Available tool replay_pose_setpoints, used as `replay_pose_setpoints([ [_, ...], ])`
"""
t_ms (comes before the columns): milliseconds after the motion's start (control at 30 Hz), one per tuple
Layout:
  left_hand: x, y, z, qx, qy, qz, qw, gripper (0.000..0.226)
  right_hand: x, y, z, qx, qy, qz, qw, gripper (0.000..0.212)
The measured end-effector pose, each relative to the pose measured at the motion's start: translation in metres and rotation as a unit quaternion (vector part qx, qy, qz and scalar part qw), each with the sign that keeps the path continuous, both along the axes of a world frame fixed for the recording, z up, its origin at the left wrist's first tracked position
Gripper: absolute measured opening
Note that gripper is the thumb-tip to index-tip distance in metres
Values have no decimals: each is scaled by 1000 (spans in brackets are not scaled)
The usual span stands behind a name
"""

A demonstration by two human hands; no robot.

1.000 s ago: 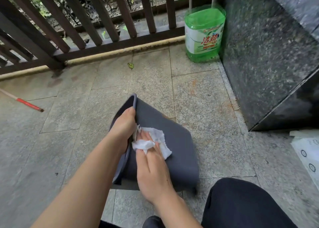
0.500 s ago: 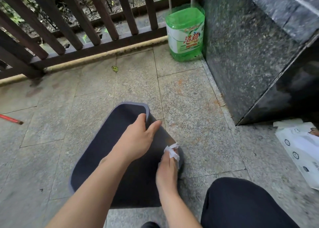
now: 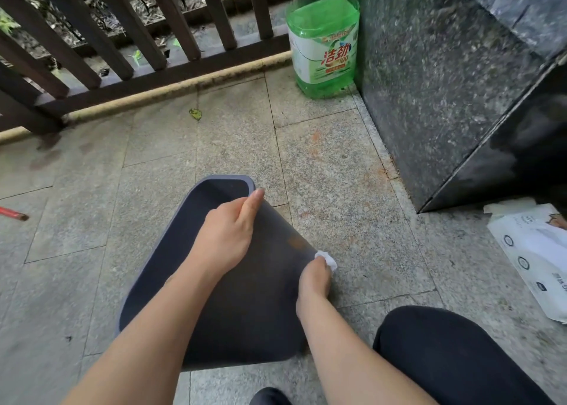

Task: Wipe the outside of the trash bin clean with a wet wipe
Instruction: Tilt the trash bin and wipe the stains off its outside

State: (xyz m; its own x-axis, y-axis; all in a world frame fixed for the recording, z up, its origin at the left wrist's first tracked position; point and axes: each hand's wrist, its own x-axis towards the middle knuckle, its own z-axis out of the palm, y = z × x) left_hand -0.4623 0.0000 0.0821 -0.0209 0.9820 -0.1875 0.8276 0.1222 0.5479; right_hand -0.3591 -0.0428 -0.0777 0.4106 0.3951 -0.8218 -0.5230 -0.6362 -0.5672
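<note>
A dark grey trash bin (image 3: 254, 306) lies tilted on the stone floor, its open mouth facing up and to the left. My left hand (image 3: 228, 233) grips the bin's upper right wall near the rim, fingers curled over the edge. My right hand (image 3: 314, 277) presses a crumpled white wet wipe (image 3: 326, 259) against the bin's right outer edge; only a small part of the wipe shows past my fingers. A brownish smudge (image 3: 296, 242) sits on the bin's outer wall just above the wipe.
A green detergent jug (image 3: 323, 41) stands in the far corner by a dark wooden railing (image 3: 122, 45). A dark granite block (image 3: 445, 82) rises on the right. A white wipes pack (image 3: 534, 257) lies at right. My knee (image 3: 454, 358) is low right. A red stick tip (image 3: 13, 214) lies at left.
The bin has rolled so its mouth faces up. My left hand shifted along the rim to the right wall. My right hand slid the wipe from the top face to the right edge.
</note>
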Motion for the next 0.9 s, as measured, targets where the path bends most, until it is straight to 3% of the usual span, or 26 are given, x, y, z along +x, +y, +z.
replay_pose_setpoints([
  [133, 0, 0, -1, 13, -14, -4, 1000, 66, -15, -7, 26, 89, -156, 88, 980, 45],
  [233, -7, 5, -3, 16, -26, 1, 1000, 65, -34, -4, 65, 285, -163, 142, 934, 34],
  [300, -14, 8, -4, -3, -72, 6, 997, 65, -50, -1, 92, 405, -127, 210, 881, 42],
  [367, -21, 9, -7, -23, -109, 19, 994, 66, -60, -1, 111, 443, -80, 257, 855, 53],
  [467, -23, 7, -10, -6, -84, 26, 996, 70, -53, -1, 98, 457, -153, 278, 831, 52],
  [533, -24, 11, -11, 12, -47, 39, 998, 76, -42, 2, 78, 407, -173, 263, 858, 48],
  [600, -25, 12, -9, 8, -28, 52, 998, 84, -30, 4, 54, 293, -165, 219, 916, 43],
  [667, -22, 10, -6, -7, -39, 49, 998, 86, -17, 8, 32, 171, -181, 208, 946, 45],
  [767, -10, 3, -4, -8, -58, 33, 998, 83, -1, 17, 12, 51, -157, 224, 961, 52],
  [900, -10, 2, -5, 1, -36, 47, 998, 83, 1, 24, 24, 52, -154, 282, 946, 47],
])
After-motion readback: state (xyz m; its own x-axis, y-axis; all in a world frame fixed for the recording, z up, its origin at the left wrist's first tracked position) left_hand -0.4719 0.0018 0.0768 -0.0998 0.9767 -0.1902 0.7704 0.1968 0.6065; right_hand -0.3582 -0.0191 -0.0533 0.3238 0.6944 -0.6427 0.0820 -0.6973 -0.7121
